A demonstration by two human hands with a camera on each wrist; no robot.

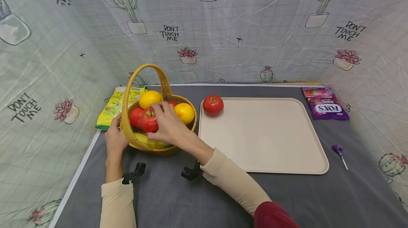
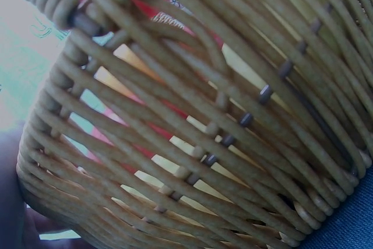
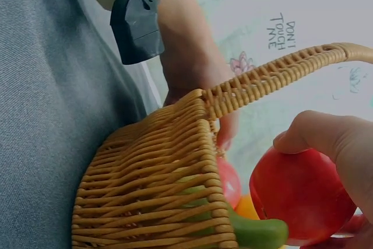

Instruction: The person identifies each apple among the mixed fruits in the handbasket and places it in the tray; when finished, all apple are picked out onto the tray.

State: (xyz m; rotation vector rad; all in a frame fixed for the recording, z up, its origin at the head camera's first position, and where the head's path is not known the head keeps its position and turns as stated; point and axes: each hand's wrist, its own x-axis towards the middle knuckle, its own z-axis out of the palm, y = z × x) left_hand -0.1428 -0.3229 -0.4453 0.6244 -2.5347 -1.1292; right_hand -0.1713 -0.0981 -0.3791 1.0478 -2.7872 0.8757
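Observation:
A yellow wicker basket (image 1: 167, 151) with a tall handle holds red apples, yellow lemons (image 1: 185, 113) and a banana (image 1: 154, 143) along its near side. My right hand (image 1: 170, 123) reaches over it and grips a red apple (image 3: 300, 193) between thumb and fingers, just above the other fruit. At the basket's left side, my left hand (image 1: 115, 139) holds the rim by the foot of the handle. The left wrist view is mostly filled by the basket's woven wall (image 2: 192, 126), with red and yellow fruit showing through the gaps.
A beige tray (image 1: 264, 136) lies right of the basket, with another red apple (image 1: 213, 105) at its far left corner. Behind the basket is a yellow-green packet (image 1: 109, 109). A purple candy bag (image 1: 326, 106) and a lollipop (image 1: 338, 150) lie at the right.

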